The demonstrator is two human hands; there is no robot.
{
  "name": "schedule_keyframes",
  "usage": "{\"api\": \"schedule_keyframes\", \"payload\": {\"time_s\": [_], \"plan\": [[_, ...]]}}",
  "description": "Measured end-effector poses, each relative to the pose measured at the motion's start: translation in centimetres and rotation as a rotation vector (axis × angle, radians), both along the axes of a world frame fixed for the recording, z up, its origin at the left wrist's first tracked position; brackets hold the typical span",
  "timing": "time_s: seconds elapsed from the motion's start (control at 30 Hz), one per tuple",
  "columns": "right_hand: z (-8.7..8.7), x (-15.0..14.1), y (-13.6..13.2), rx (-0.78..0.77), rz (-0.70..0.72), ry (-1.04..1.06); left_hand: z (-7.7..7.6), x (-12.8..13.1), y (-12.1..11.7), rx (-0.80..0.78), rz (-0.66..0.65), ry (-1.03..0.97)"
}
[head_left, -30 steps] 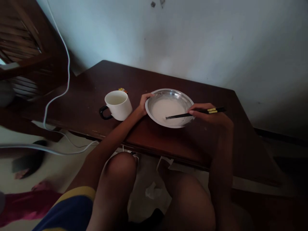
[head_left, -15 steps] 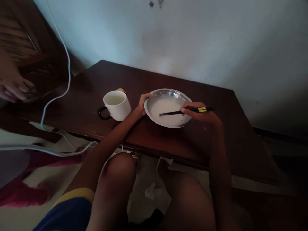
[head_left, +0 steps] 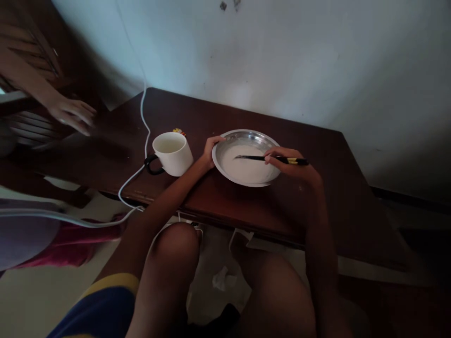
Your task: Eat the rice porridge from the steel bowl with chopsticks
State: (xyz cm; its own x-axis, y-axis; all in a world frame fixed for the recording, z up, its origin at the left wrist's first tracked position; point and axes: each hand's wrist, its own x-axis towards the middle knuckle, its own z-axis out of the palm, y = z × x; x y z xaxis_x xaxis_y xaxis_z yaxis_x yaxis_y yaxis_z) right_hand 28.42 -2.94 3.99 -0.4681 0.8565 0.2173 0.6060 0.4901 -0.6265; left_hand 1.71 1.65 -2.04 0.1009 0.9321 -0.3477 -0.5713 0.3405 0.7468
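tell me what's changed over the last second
The right hand has moved left with the chopsticks, their tips farther back in the bowl. The white cable has swung right, near the mug. Another person's hand has come in at the left. The left hand still holds the bowl; the mug stays put; nothing was let go.

Looks like a home, dark wood table against scuffed pale wall, slatted wooden furniture, household mug, steel bowl, loose white cable
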Motion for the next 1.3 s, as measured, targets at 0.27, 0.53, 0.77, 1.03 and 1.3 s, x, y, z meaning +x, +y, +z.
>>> {"api": "schedule_keyframes", "payload": {"time_s": [0.27,0.53,0.77,1.03,1.3], "plan": [[1.2,1.7,-0.5,-0.100,0.091,0.015,0.2,0.0,-0.2,0.020,-0.015,-0.012],[0.3,1.3,0.2,0.022,-0.099,-0.027,-0.6,-0.4,0.3,0.072,-0.039,0.057],[1.3,1.4,-0.8,-0.144,0.168,0.017,-0.5,-0.3,0.2,0.088,-0.036,0.089],[0.7,1.3,0.1,-0.047,-0.049,0.014,-0.5,-0.1,0.2,0.044,-0.012,0.082],[1.0,0.4,-0.8,-0.161,0.130,0.038,-1.0,-0.5,0.5,0.101,-0.057,0.117]]}}
